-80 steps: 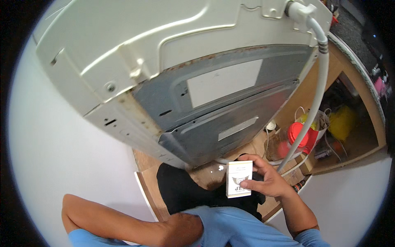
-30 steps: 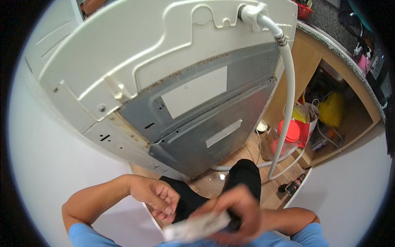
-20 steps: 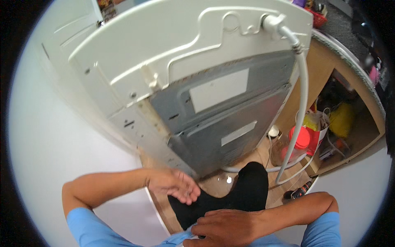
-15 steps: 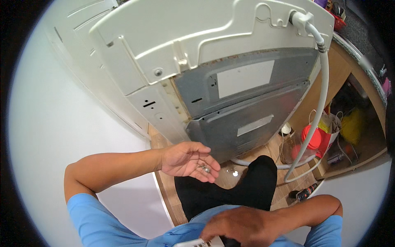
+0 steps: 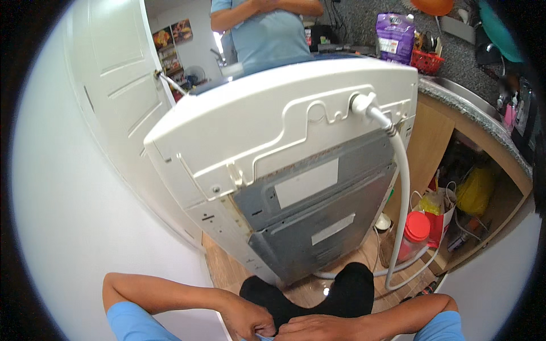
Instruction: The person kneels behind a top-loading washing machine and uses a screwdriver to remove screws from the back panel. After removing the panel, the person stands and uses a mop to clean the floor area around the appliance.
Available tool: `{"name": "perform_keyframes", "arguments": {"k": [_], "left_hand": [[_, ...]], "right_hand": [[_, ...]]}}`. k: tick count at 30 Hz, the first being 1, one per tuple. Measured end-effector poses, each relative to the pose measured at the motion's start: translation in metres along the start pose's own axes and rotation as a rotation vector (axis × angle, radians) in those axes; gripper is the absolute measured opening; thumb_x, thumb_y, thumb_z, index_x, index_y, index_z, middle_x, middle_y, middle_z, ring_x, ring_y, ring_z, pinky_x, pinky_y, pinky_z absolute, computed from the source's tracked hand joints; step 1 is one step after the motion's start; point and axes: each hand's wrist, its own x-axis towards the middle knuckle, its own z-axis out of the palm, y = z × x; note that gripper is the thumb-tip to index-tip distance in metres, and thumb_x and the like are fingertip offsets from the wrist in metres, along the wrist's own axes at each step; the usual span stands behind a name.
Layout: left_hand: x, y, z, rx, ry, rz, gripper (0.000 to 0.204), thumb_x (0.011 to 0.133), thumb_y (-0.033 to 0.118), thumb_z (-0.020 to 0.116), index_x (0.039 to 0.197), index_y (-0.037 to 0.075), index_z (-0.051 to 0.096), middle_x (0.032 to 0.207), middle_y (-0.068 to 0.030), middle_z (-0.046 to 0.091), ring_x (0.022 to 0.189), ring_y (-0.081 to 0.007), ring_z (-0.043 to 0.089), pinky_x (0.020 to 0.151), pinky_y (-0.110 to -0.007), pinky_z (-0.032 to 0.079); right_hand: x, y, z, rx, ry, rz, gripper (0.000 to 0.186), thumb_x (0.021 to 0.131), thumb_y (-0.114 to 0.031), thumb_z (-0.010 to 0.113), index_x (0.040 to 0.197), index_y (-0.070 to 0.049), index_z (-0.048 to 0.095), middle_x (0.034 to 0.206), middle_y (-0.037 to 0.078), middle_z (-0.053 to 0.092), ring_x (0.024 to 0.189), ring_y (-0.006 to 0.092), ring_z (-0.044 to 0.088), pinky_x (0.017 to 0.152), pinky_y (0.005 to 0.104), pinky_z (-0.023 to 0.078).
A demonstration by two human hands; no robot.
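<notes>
A white top-loading washing machine point(image 5: 205, 142) stands before me with its back toward me. Grey metal panels point(image 5: 307, 238) cover the middle of that back, and a pale grey hose point(image 5: 402, 193) curves down from its upper right. My left hand point(image 5: 248, 317) is low at the front of my blue shirt, its fingers curled closed; whatever lies inside them is hidden. Beside it, my right hand point(image 5: 321, 329) bends inward at the lower edge, fingers closed and partly cut off. Both hands are apart from the machine.
Another person point(image 5: 264, 34) in a blue shirt stands beyond the machine, arms folded. At right, an open wooden cabinet point(image 5: 435, 131) holds bags, near a red-lidded jar point(image 5: 417, 227). A purple pouch point(image 5: 394, 38) and red basket point(image 5: 426, 61) sit on the counter. A white door point(image 5: 122, 74) is at left.
My left hand, earlier palm up with small metal screws on it, has drawn back toward my body and closed. The white thing near my right hand is no longer visible. My view has tilted up.
</notes>
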Motion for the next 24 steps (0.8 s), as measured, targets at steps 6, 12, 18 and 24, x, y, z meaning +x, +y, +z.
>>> {"name": "perform_keyframes", "arguments": {"k": [6,12,18,24], "left_hand": [[-0.02,0.024,-0.035,0.065,0.191,-0.153,0.025,0.094,0.024,0.066,0.098,-0.001,0.062,0.076,-0.0131,0.061,0.071,-0.0208,0.055,0.067,-0.038,0.043],[-0.026,0.026,-0.012,-0.353,0.211,0.086,0.052,0.091,0.039,0.08,0.12,-0.003,0.067,0.112,-0.0141,0.072,0.101,-0.0225,0.067,0.088,-0.038,0.054],[0.024,-0.057,-0.03,0.029,0.076,0.166,0.075,0.084,0.047,0.084,0.134,-0.004,0.06,0.129,-0.0206,0.066,0.119,-0.0281,0.061,0.104,-0.041,0.048],[-0.007,-0.029,-0.001,-0.198,0.085,0.067,0.044,0.082,0.018,0.074,0.118,-0.005,0.062,0.099,-0.0085,0.068,0.092,-0.0148,0.057,0.077,-0.032,0.046]], "right_hand": [[-0.002,0.018,0.001,-0.222,-0.268,0.134,0.022,0.093,-0.024,0.067,0.108,-0.008,0.067,0.102,0.017,0.058,0.085,0.0346,0.065,0.07,0.0458,0.052],[0.019,0.012,-0.025,0.095,0.079,0.091,0.02,0.092,-0.024,0.074,0.099,-0.006,0.071,0.104,0.015,0.061,0.09,0.0294,0.064,0.074,0.0389,0.052],[0.039,0.026,0.043,0.338,0.125,-0.174,0.02,0.098,-0.017,0.066,0.112,-0.004,0.061,0.101,0.013,0.064,0.092,0.0268,0.063,0.083,0.0388,0.051],[0.045,0.051,0.057,0.614,-0.325,0.093,0.026,0.103,-0.016,0.052,0.123,-0.001,0.048,0.105,0.014,0.065,0.099,0.0254,0.065,0.087,0.0379,0.051]]}}
